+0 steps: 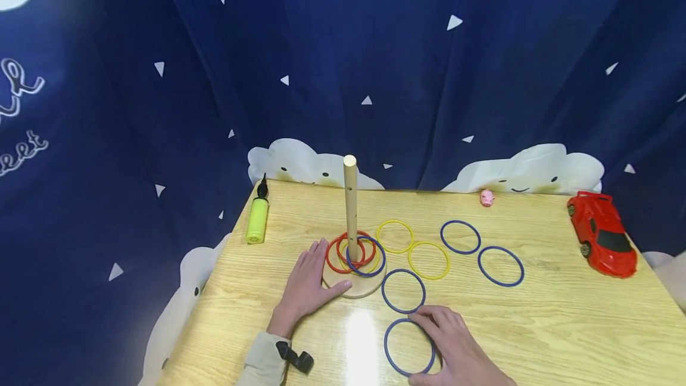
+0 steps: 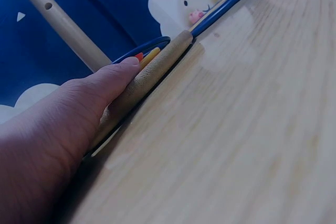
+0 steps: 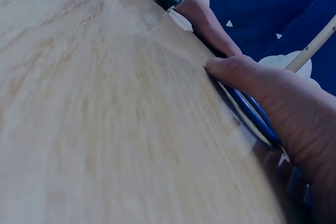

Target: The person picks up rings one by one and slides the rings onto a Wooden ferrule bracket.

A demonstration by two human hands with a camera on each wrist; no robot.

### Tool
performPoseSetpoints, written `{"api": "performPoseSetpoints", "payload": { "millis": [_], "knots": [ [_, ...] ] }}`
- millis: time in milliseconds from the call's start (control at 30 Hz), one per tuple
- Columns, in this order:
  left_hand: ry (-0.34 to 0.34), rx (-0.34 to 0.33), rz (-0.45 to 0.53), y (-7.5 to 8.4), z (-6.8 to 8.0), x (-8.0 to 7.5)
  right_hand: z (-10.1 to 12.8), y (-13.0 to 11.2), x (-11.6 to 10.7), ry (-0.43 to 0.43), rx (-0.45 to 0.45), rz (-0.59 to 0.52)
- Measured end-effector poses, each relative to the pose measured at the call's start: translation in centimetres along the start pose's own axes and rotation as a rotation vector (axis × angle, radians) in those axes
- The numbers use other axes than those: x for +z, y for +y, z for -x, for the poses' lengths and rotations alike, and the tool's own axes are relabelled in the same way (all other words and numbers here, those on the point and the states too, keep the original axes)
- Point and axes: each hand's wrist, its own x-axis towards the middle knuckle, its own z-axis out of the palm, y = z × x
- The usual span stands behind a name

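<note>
A wooden peg (image 1: 351, 207) stands on a round base (image 1: 358, 286) with red, yellow and blue rings (image 1: 356, 253) stacked round it. My left hand (image 1: 308, 283) lies flat on the table with straight fingers against the base's left rim (image 2: 152, 74). My right hand (image 1: 455, 344) grips the right side of the nearest blue ring (image 1: 408, 347), which lies flat near the front edge. In the right wrist view my thumb (image 3: 231, 69) touches the wood beside that ring (image 3: 254, 116). Another blue ring (image 1: 403, 290) lies just beyond it.
Two yellow rings (image 1: 395, 236) (image 1: 429, 260) and two blue rings (image 1: 460, 237) (image 1: 501, 265) lie right of the peg. A red toy car (image 1: 602, 234) sits at the right edge, a pink pig (image 1: 486, 198) at the back, a yellow-green pump (image 1: 257, 219) at the back left.
</note>
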Motion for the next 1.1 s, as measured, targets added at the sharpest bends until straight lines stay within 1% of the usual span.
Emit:
{"api": "performPoseSetpoints", "payload": {
  "millis": [133,400,533,667,733,867,967,1100],
  "knots": [
    [0.002,0.0,-0.003,-0.1,0.0,0.1,-0.3,-0.1,0.3,0.016,0.001,-0.011],
    [-0.004,-0.002,0.004,0.0,0.0,0.0,-1.0,0.1,0.8,0.08,-0.017,-0.033],
    [0.011,0.008,0.004,0.0,0.0,0.1,-1.2,0.1,0.9,0.109,-0.03,-0.035],
    [0.022,0.011,0.006,-0.1,0.0,0.1,-1.4,0.0,0.8,0.117,-0.04,-0.037],
    [0.018,0.007,0.003,-0.1,0.0,0.1,-1.6,-0.1,0.6,0.106,-0.045,-0.04],
    [0.002,-0.001,0.0,-0.1,0.1,0.2,-1.8,-0.1,0.1,0.045,-0.049,-0.05],
    [-0.001,-0.004,0.006,-0.2,0.1,0.2,-2.0,-0.3,-0.4,-0.012,-0.039,-0.061],
    [-0.004,-0.011,0.01,-0.1,0.0,0.1,-2.3,-0.6,-0.9,-0.052,-0.019,-0.057]
  ]
}}
